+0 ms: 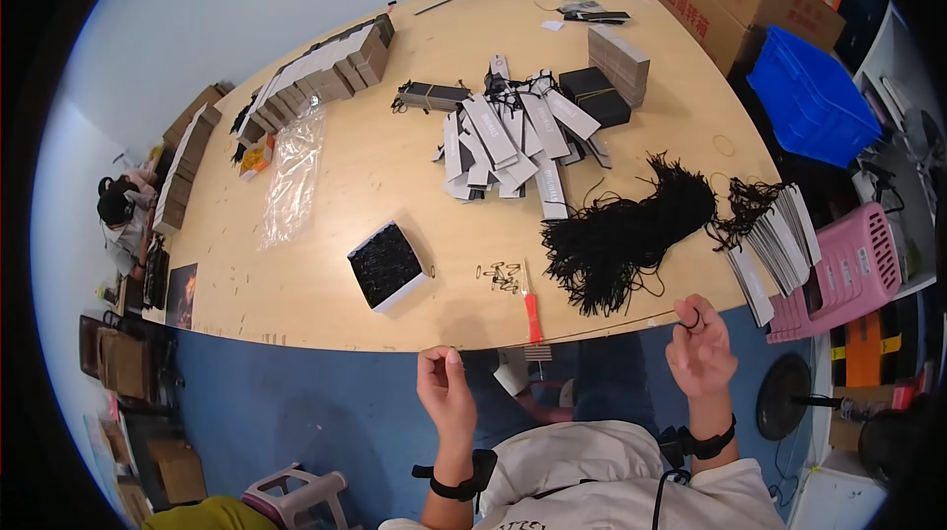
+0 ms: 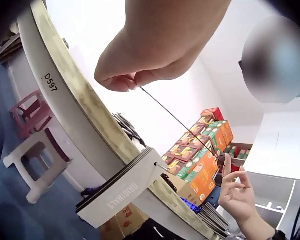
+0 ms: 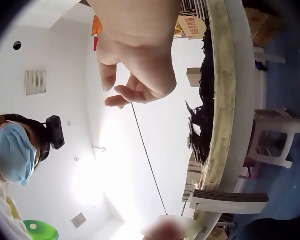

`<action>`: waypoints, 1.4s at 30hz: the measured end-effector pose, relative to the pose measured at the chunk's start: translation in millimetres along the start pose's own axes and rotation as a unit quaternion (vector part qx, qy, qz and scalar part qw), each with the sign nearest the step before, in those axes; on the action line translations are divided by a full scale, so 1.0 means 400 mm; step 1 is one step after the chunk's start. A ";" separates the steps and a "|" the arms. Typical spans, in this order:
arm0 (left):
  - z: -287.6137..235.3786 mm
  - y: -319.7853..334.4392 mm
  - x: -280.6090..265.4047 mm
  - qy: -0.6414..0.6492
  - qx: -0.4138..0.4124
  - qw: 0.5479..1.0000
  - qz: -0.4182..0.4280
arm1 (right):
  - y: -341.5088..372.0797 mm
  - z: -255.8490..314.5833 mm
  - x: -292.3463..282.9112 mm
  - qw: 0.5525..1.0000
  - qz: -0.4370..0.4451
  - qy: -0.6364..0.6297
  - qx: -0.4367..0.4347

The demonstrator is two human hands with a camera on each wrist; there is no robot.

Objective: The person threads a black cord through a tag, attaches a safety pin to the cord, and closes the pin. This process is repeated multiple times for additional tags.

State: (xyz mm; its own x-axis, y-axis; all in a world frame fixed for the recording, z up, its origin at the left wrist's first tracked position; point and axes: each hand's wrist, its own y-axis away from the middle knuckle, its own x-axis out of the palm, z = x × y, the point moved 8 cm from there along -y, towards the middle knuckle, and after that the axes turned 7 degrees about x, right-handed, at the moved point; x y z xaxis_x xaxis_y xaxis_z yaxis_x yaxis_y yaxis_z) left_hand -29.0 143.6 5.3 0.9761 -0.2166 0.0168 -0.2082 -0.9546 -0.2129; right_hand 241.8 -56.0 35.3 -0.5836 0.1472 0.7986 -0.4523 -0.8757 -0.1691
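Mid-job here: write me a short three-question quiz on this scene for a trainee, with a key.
1. True or false: a dark cord runs between the left hand and the right hand.
2. Fill in: the slim tool on the table has a ____ handle.
3. Choose: the white box's contents look A) orange, B) black, C) blue.
Key: 1 true; 2 red; 3 B.

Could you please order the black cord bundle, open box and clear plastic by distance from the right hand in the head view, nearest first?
1. Black cord bundle, beyond the right hand.
2. Open box, left of the bundle.
3. Clear plastic, farther left.
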 end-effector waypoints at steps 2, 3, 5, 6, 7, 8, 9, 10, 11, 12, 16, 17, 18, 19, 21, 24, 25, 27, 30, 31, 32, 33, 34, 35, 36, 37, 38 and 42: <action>0.004 -0.004 -0.015 -0.012 0.008 1.000 -0.008 | -0.009 0.010 0.004 1.000 0.005 0.023 -0.008; 0.005 -0.007 -0.023 -0.017 0.012 1.000 -0.011 | -0.010 0.019 -0.001 0.999 0.002 0.042 -0.013; 0.003 -0.010 -0.031 -0.022 0.015 1.000 -0.015 | -0.012 0.026 -0.002 0.998 -0.002 0.062 -0.018; 0.000 -0.010 -0.034 -0.020 0.013 1.000 -0.020 | -0.013 0.029 -0.007 0.998 -0.020 0.046 -0.023; -0.003 -0.011 -0.038 -0.018 0.012 0.999 -0.025 | -0.012 0.031 -0.012 0.998 -0.038 0.030 -0.027; -0.004 -0.012 -0.040 -0.018 0.011 0.999 -0.026 | -0.012 0.031 -0.019 0.998 -0.038 0.031 -0.026; -0.006 -0.013 -0.037 -0.012 0.012 1.000 -0.013 | -0.013 0.026 -0.025 0.996 -0.029 0.084 -0.017; -0.008 -0.013 -0.034 -0.006 0.013 1.000 -0.001 | -0.013 0.021 -0.023 0.990 -0.020 0.137 -0.007; -0.016 -0.011 -0.029 -0.006 0.013 1.000 -0.002 | -0.011 0.018 -0.018 0.990 -0.020 0.137 -0.006; -0.037 -0.003 0.002 0.010 0.027 0.999 0.044 | -0.012 0.002 -0.009 0.978 -0.047 0.202 0.028; -0.116 0.062 0.115 -0.018 0.095 0.967 0.234 | -0.047 -0.024 0.173 0.829 0.026 0.548 -0.108; -0.153 0.076 0.150 -0.025 0.150 0.949 0.278 | -0.047 -0.040 0.205 0.808 0.032 0.584 -0.074; -0.169 0.092 0.173 -0.007 0.150 0.943 0.295 | -0.038 -0.047 0.226 0.810 0.036 0.581 -0.071; -0.168 0.107 0.188 0.012 0.127 0.945 0.300 | -0.028 -0.076 0.213 0.840 0.017 0.542 0.025; -0.156 0.127 0.208 0.034 0.104 0.946 0.305 | -0.009 -0.116 0.198 0.849 -0.014 0.507 0.146; -0.141 0.148 0.220 0.063 0.108 0.941 0.315 | 0.015 -0.146 0.169 0.889 -0.051 0.408 0.201; -0.136 0.151 0.220 0.064 0.098 0.943 0.312 | 0.015 -0.146 0.169 0.889 -0.051 0.408 0.202; -0.130 0.155 0.220 0.065 0.086 0.945 0.307 | 0.017 -0.151 0.171 0.893 -0.034 0.390 0.221; -0.130 0.155 0.228 0.077 0.090 0.941 0.316 | 0.031 -0.176 0.151 0.909 -0.071 0.303 0.278; -0.134 0.153 0.227 0.081 0.106 0.940 0.313 | 0.034 -0.180 0.146 0.908 -0.071 0.304 0.279; -0.139 0.152 0.224 0.084 0.121 0.939 0.310 | 0.036 -0.186 0.141 0.917 -0.068 0.279 0.278; -0.138 0.152 0.224 0.084 0.120 0.940 0.309 | 0.039 -0.188 0.140 0.924 -0.066 0.254 0.277; -0.136 0.152 0.225 0.083 0.116 0.940 0.311 | 0.040 -0.190 0.141 0.924 -0.066 0.254 0.278; -0.134 0.152 0.226 0.082 0.112 0.939 0.314 | 0.039 -0.190 0.144 0.921 -0.064 0.274 0.270; -0.134 0.151 0.225 0.082 0.112 0.939 0.314 | 0.038 -0.189 0.145 0.917 -0.062 0.294 0.263; -0.136 0.151 0.226 0.084 0.112 0.938 0.318 | 0.038 -0.189 0.145 0.917 -0.062 0.294 0.263; -0.137 0.151 0.227 0.086 0.113 0.936 0.323 | 0.038 -0.189 0.146 0.917 -0.059 0.294 0.264; -0.124 0.156 0.230 0.104 0.079 0.926 0.354 | 0.036 -0.189 0.149 0.926 -0.048 0.294 0.232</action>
State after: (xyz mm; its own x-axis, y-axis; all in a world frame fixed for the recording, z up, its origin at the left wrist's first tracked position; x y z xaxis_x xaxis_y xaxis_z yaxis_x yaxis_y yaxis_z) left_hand 44.6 53.8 42.0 0.5611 -0.8277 0.0034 -0.7640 -0.5195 -0.3826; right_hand 149.5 -25.3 36.8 -0.8839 0.3392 0.3220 -0.2612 -0.9291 0.2618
